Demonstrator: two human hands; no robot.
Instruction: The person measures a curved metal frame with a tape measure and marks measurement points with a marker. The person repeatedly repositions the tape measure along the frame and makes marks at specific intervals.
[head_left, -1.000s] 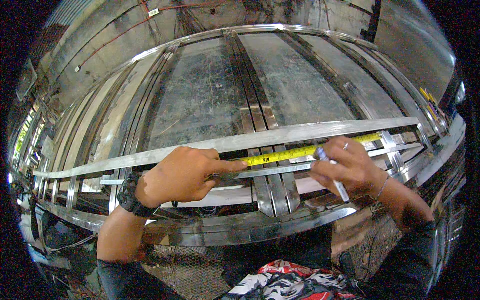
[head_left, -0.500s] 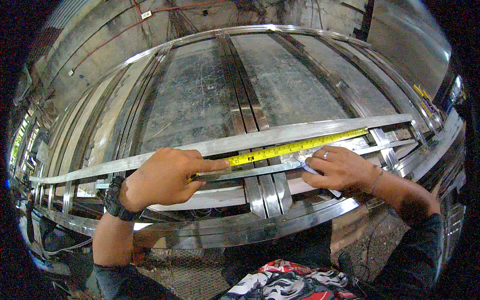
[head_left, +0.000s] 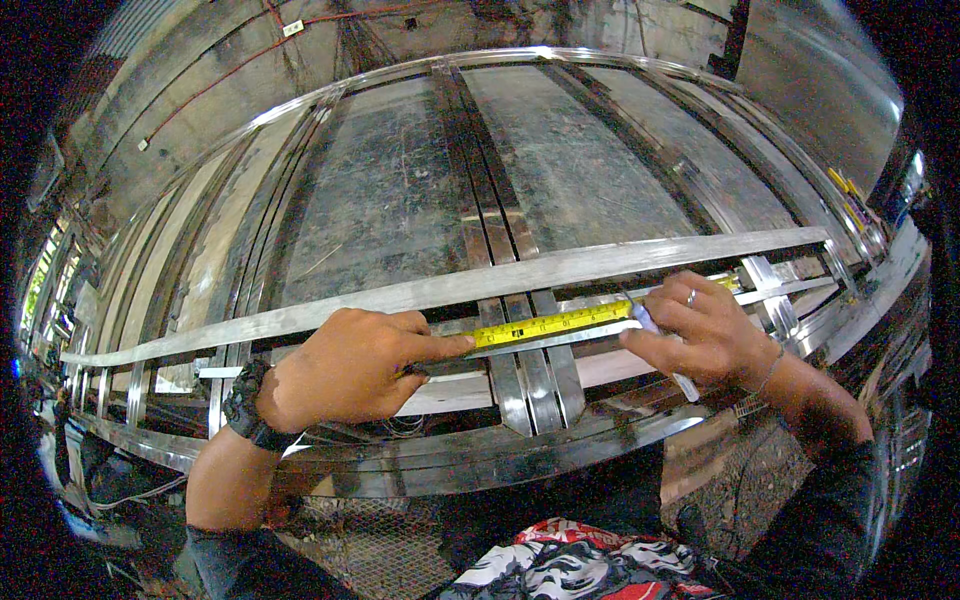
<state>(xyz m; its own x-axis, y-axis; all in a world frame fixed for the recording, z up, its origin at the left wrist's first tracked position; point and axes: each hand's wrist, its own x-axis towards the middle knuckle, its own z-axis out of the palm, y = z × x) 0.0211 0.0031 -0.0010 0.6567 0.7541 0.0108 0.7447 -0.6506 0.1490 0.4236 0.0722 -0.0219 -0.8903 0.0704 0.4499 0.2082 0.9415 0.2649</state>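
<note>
Fingers [head_left: 440, 345] of the left hand [head_left: 350, 365] press the yellow tape [head_left: 550, 324] flat onto a steel bar [head_left: 600, 262]; the right hand [head_left: 700, 330] pinches a white marker [head_left: 665, 350] at the tape's far end, over the metal frame [head_left: 500, 455].

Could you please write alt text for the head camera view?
Two hands stretch a yellow tape measure along a metal strip on a steel frame; the left hand pins its end, and the right hand holds a white marker.

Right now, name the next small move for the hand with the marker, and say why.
Probably lower the marker tip onto the metal strip beside the tape edge. The left hand pins the yellow tape measure flat, and the right hand holds the marker right at it.
</note>
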